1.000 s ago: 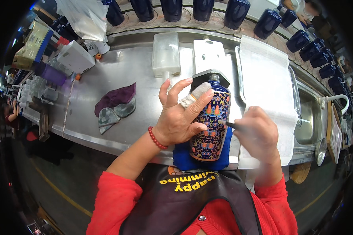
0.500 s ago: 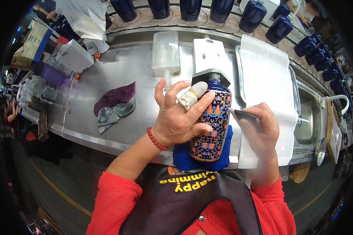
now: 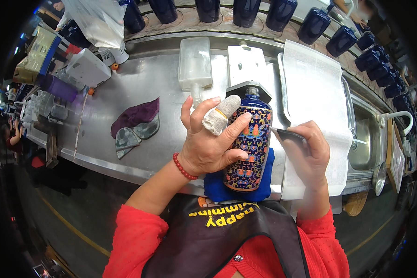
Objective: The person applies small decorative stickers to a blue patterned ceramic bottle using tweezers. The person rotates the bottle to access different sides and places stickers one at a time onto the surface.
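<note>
A dark blue glass bottle (image 3: 251, 139) with a colourful floral pattern lies tilted on a folded blue cloth (image 3: 214, 185), its neck pointing away from me. The neck rests by a dark angled edge of a white block (image 3: 246, 65). My left hand (image 3: 211, 141) is spread over the bottle's left side, index fingertip and thumb touching the patterned face. One of its fingers wears a grey-white knitted finger sleeve (image 3: 217, 118). In my closed right hand (image 3: 312, 150) is a thin, flat, dark scraper-like blade (image 3: 289, 135), its tip at the bottle's right edge.
Beyond the steel worktop (image 3: 148, 78), several blue bottles (image 3: 245, 11) stand on a curved conveyor (image 3: 227, 28). A clear bottle (image 3: 194, 62) lies ahead. White paper (image 3: 315, 92) covers a tray at right, beside a sink (image 3: 360, 139). Purple and grey cloths (image 3: 136, 118) lie left.
The conveyor bottles have moved to the right. My left hand's index finger and sleeved finger have shifted slightly left. The right hand and the patterned bottle stay almost in place.
</note>
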Motion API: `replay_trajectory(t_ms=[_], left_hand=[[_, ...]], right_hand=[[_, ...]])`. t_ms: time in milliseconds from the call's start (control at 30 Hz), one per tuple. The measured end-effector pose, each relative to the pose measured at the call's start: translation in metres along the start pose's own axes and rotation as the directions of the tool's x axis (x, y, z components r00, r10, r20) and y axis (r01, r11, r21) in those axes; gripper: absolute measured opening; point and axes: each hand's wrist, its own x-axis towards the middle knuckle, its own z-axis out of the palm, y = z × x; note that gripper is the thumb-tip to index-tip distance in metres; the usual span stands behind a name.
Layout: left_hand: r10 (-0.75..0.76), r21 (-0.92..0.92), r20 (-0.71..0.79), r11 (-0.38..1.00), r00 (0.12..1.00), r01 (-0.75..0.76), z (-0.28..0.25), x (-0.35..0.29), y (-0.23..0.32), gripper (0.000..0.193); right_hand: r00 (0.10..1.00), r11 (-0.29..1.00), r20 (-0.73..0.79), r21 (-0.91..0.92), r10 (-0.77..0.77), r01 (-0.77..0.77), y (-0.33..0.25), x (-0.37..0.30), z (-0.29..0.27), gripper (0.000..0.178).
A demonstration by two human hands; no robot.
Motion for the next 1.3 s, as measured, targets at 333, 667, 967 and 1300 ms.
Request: replay_trajectory(t_ms=[333,667,967,1300], left_hand=[[-0.013,-0.012,0.020,1.000,1.000,0.013,-0.001,0.001,0.003,0.069],[0.124,0.000,0.088,0.992,0.988,-0.124,-0.006,0.003,0.014,0.064],[0.040,-0.184,0.030,0.982,0.999,-0.034,-0.012,-0.027,0.033,0.059],[-0.110,-0.069,0.005,0.991,0.994,0.110,-0.003,-0.011,0.016,0.061]], right_hand=[[1.000,1.000,-0.015,-0.022,-0.022,0.022,0.002,0.000,0.001,0.022],[1.000,1.000,-0.015,-0.022,-0.018,0.018,0.004,0.000,0.000,0.022],[0.996,0.995,0.011,-0.046,-0.087,0.087,-0.003,0.010,0.000,0.027],[0.999,1.000,0.045,-0.010,-0.028,0.029,-0.008,0.009,0.006,0.032]])
